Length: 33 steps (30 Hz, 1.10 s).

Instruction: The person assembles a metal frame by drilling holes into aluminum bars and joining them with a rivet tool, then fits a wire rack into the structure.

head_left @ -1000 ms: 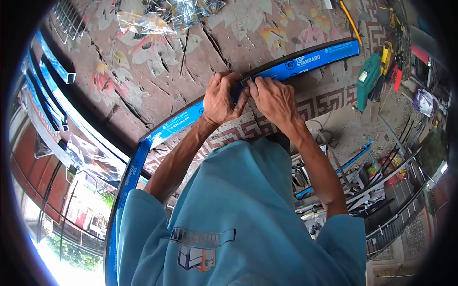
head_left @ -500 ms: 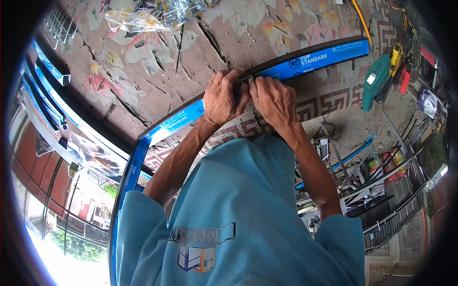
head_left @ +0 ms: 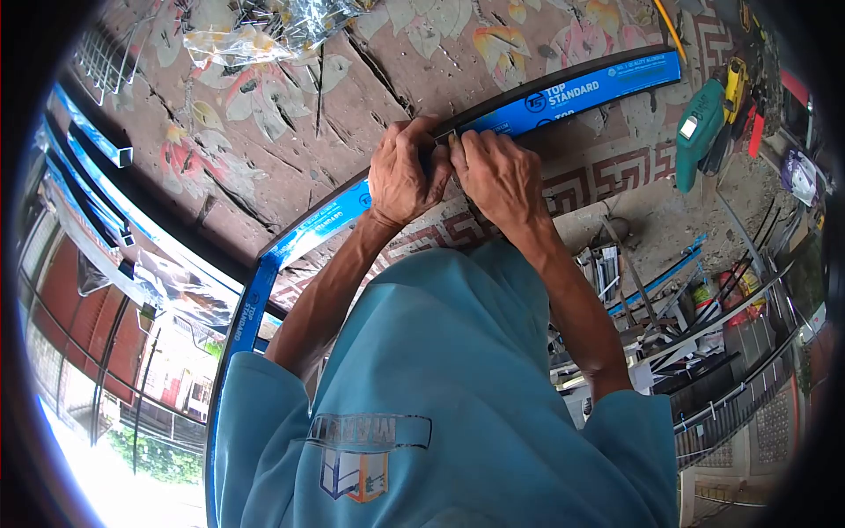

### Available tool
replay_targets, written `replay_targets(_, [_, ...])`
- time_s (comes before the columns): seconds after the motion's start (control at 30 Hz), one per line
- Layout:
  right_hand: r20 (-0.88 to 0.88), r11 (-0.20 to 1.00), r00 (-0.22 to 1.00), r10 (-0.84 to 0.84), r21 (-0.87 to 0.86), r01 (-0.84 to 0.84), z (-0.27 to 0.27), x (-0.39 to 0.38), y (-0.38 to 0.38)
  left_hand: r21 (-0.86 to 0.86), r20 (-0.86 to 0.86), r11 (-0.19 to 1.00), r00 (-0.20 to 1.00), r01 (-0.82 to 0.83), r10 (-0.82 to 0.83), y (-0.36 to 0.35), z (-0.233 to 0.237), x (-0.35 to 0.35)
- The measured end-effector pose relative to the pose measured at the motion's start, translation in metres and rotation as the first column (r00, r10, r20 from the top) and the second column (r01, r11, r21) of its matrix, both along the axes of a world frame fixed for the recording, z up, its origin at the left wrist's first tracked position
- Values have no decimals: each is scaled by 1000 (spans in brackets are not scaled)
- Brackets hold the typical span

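Observation:
A long aluminium profile [head_left: 598, 88], dark along its edge and covered in blue "Top Standard" film, runs across the floor ahead of my body. My left hand [head_left: 402, 176] is closed around its middle, fingers over the far edge and thumb on the near side. Right beside it, my right hand [head_left: 502, 176] is closed on the same profile, fingers curled together at the film. A small dark gap or piece shows between the two hands; what it is I cannot make out. To the left, the profile meets another blue-filmed profile [head_left: 249, 308] at a corner.
A green power drill [head_left: 700, 123] with a yellow tool [head_left: 734, 88] beside it lies at right. Clear plastic bags with metal bits [head_left: 273, 35] lie at the top. More blue-filmed profiles [head_left: 132, 202] rest at left. Metal offcuts [head_left: 678, 334] are piled at lower right.
The view has shifted slightly, so the bags, drill and profile sit a little differently in it. Both hands keep nearly the same hold on the profile.

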State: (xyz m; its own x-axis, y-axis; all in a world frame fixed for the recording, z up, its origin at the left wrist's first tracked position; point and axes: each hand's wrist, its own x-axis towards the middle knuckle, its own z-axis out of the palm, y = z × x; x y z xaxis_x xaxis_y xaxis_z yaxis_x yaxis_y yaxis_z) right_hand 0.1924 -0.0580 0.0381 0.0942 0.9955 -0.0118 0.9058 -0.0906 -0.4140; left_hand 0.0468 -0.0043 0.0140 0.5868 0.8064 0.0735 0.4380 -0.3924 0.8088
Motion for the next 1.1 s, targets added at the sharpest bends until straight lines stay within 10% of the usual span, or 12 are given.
replay_targets(0.3, [-219, 881, 872, -437, -300, 366, 40, 40, -1, 56, 69, 998, 998, 7, -11, 4, 8, 0])
replay_targets(0.37, [-182, 778, 774, -606, 65, 625, 38, 96, -11, 79, -11, 990, 993, 120, -119, 5, 12, -1])
replay_targets(0.43, [255, 738, 693, -674, 202, 644, 44, 159, -33, 76, -58, 988, 989, 137, -133, 5, 13, -1])
replay_targets(0.57, [249, 669, 652, -717, -19, 743, 12, 227, -80, 142, -123, 982, 987, 125, -108, 3, 9, 3])
replay_targets(1.1, [48, 801, 800, -598, 6, 598, 14, 256, -97, 181, -174, 977, 982, 109, -78, 1, 9, 5])
